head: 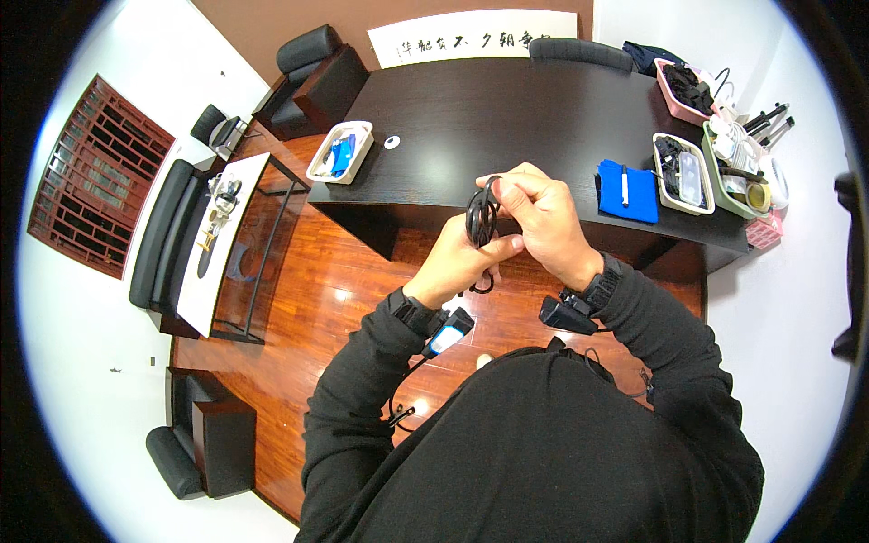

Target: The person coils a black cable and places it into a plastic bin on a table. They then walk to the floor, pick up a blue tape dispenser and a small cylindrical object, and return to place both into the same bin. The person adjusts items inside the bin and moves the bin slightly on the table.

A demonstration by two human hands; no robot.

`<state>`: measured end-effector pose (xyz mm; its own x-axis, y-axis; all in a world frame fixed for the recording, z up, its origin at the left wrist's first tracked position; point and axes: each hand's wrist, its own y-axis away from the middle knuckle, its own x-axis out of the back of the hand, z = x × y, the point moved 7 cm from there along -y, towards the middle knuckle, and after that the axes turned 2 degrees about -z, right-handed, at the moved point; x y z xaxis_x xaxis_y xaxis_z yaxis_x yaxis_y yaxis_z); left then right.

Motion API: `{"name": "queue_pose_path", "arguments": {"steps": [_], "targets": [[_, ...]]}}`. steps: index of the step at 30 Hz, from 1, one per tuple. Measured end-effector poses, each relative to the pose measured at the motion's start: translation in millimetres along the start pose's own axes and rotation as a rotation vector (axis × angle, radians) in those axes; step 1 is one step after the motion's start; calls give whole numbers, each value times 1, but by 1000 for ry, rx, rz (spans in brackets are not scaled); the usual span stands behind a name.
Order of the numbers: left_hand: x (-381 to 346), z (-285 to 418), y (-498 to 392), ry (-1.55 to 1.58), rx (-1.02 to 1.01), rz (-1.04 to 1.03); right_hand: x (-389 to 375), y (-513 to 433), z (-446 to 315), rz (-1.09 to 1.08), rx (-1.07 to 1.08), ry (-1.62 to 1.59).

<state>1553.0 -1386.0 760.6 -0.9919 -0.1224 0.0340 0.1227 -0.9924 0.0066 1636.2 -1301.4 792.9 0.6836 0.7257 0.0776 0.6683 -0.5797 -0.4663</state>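
A coiled black cable (481,220) is held up in front of me, just off the near edge of the dark wooden desk (448,136). My left hand (451,261) wraps around the bundle from below, and a loop hangs under its fingers. With thumb and bent fingers, my right hand (546,217) pinches the cable near the top of the coil. The two hands are close together, and the left thumb reaches to the right palm. The ends of the cable cannot be made out.
On the desk's left stands a white basket (366,142) beside a small white disc (392,142). To the right lie a blue cloth (614,193), a white marker (624,184), and several baskets, one holding black cables (669,163). A white-topped table (234,234) stands left.
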Motion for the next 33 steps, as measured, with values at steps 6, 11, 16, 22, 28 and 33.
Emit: {"name": "queue_pose_path", "arguments": {"steps": [6, 11, 16, 22, 28, 33], "targets": [[-1, -13, -3, -8, 53, 14, -2, -3, 1, -44, 108, 270], [5, -15, -9, 280, -38, 125, -10, 6, 22, -96, -33, -116], [22, -18, -11, 562, -68, 209, 2, 25, 41, -41, -144, -224], [26, -10, -15, 601, -132, 132, 2, 42, 52, -337, -324, -137], [18, -8, -17, 685, -161, 35, -2, 50, 42, -379, -258, -174], [14, -8, -17, 825, -161, 10, 4, 48, 42, -399, -387, -423]]}}
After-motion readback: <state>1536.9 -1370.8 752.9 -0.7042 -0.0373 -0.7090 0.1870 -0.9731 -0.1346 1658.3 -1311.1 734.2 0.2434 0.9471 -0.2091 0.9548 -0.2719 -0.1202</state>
